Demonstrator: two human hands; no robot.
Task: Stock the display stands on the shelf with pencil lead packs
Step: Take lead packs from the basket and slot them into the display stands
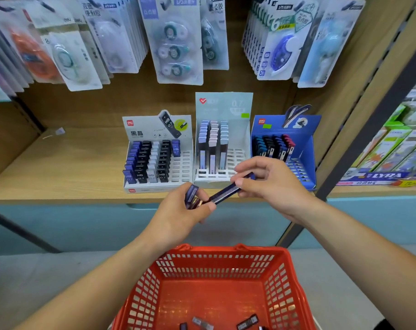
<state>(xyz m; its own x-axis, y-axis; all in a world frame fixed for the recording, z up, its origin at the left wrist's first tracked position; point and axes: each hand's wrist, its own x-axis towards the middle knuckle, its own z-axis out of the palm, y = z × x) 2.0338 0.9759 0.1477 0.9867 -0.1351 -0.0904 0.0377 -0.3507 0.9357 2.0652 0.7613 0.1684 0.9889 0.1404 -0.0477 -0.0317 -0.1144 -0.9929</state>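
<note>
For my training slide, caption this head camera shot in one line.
Left hand and right hand hold lead packs over a red basket, before three stands on the shelf.

Grey display stand (152, 131), ten o'clock: red "deli" logo, "黑晶", and a pictured pack marked "HB 0.7". Its lead packs (140, 175) read "HB 0.7". White display stand (223, 107), twelve o'clock: faint "0.7". Blue display stand (308, 144), two o'clock: "deli". Box (383, 175), three o'clock: "LYRA".
</note>
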